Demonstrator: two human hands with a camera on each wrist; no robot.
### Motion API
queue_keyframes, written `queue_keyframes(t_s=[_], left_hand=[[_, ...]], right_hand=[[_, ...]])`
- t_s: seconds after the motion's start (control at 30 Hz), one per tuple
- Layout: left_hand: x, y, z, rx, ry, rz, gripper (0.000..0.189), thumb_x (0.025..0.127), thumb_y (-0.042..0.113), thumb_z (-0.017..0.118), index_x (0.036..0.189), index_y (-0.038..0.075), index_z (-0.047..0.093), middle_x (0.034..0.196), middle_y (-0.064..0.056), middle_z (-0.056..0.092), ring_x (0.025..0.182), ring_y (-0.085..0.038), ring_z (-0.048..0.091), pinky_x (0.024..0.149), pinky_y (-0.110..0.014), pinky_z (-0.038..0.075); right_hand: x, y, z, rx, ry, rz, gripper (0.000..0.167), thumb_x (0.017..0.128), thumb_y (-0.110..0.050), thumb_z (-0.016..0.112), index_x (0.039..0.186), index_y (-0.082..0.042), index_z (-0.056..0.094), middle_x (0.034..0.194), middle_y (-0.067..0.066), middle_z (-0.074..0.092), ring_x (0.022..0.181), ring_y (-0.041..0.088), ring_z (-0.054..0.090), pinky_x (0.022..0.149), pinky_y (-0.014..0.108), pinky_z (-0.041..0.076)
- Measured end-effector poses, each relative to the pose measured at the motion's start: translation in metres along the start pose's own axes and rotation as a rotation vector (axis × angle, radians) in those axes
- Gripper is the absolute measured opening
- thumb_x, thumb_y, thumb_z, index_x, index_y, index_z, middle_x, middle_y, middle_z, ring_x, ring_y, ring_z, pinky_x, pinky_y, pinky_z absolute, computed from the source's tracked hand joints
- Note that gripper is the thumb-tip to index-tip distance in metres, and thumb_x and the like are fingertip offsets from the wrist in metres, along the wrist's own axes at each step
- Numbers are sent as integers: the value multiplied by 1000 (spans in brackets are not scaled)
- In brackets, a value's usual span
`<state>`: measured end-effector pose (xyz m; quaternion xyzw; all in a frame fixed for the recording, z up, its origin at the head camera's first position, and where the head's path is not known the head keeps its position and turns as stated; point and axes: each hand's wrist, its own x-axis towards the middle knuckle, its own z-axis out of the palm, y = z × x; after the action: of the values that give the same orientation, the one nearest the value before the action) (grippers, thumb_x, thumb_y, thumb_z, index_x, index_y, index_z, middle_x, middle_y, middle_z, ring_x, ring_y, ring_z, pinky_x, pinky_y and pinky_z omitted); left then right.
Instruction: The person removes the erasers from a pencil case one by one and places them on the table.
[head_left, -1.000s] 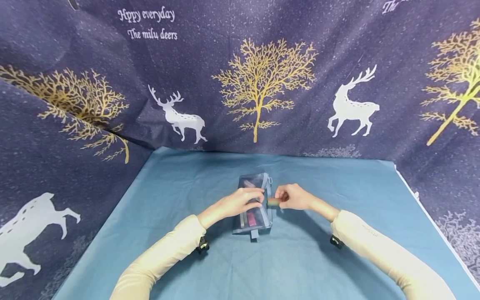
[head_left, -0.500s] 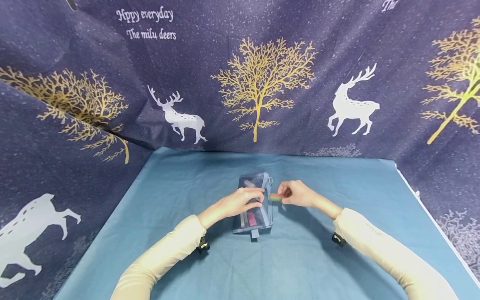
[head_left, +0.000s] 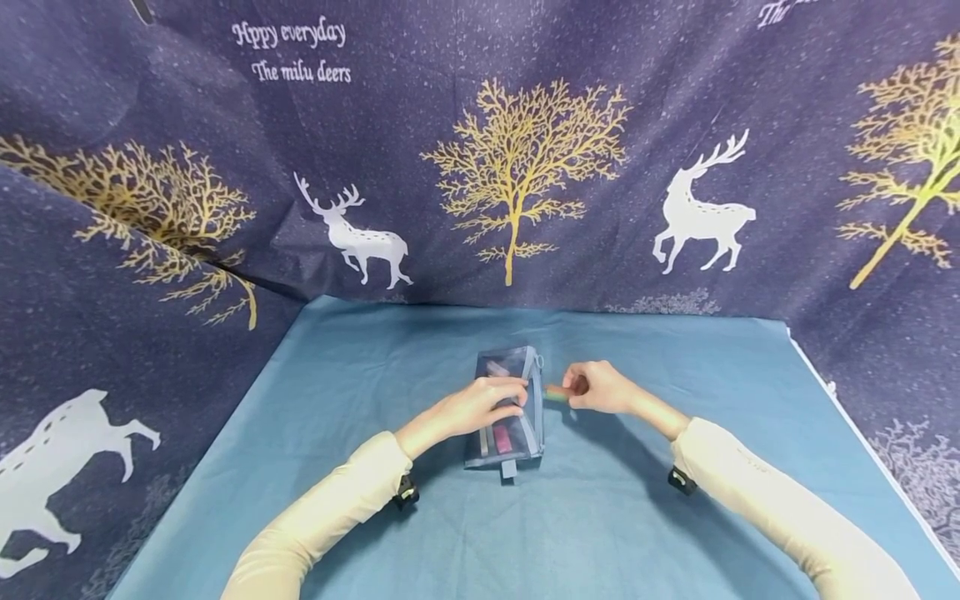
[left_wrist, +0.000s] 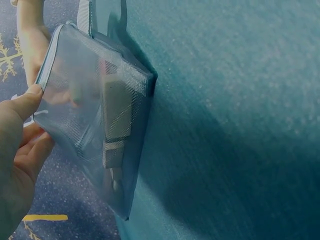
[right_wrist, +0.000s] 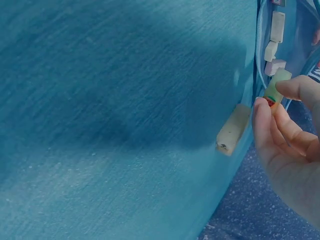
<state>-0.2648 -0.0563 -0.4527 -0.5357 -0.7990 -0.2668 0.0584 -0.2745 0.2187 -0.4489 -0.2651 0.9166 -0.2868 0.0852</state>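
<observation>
My left hand [head_left: 480, 404] pinches the open zipper edge of a blue-grey mesh pencil case [left_wrist: 90, 130], thumb on one side and fingers on the other. Pale blocks and a pink piece [head_left: 502, 438] show through the mesh. Just right of the opening, my right hand [head_left: 603, 387] pinches a small green-and-orange block like an eraser [right_wrist: 278, 85] between thumb and fingertips. In the right wrist view the block overlaps the pouch mouth, where several light eraser-like blocks [right_wrist: 277, 26] lie in a row inside.
A cream eraser-like block [right_wrist: 234, 129] lies on the blue tablecloth [head_left: 420, 533] near the right hand. A fabric tab [head_left: 509, 469] sticks out from the pouch's near end. Behind the table hangs a dark cloth [head_left: 420, 125] with deer and trees.
My right hand has drawn slightly right and away from the pouch mouth with the green-and-orange block. The left hand and the pouch have stayed in place.
</observation>
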Motion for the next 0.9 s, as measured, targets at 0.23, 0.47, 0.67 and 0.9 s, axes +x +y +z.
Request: queue_keyframes(t_s=[0.23,0.47,0.67,0.9], left_hand=[[-1,0,2,16,4,5,12,93,16,65,98,5,63,121,-17,66,119,-26,61,94,-29,52],[-1,-1,2,20,-1,13,13,93,17,64,98,5,63,115,-12,68,123,-26,59,95,-29,52],[-2,0,2,-2,10,23,11,93,14,64,97,4,63,111,-12,69,122,-27,59,94,-29,52],[-1,-1,2,-14,2,15,11,93,14,63,97,4,63,109,-12,69,123,-28,59,93,-30,53]], right_hand=[[-5,5,2,4,-6,-12,17,77,-6,73,90,-8,63,79,1,68,72,9,64,66,24,54],[-8,9,1,-8,-10,2,17,77,-7,74,90,-10,63,86,2,70,77,10,65,69,24,54],[-12,10,-1,-24,-12,8,18,75,-9,75,88,-10,62,87,2,70,77,10,63,70,25,54],[-15,14,-1,-36,-23,29,19,74,-9,75,88,-9,63,82,0,68,76,10,63,70,27,54]])
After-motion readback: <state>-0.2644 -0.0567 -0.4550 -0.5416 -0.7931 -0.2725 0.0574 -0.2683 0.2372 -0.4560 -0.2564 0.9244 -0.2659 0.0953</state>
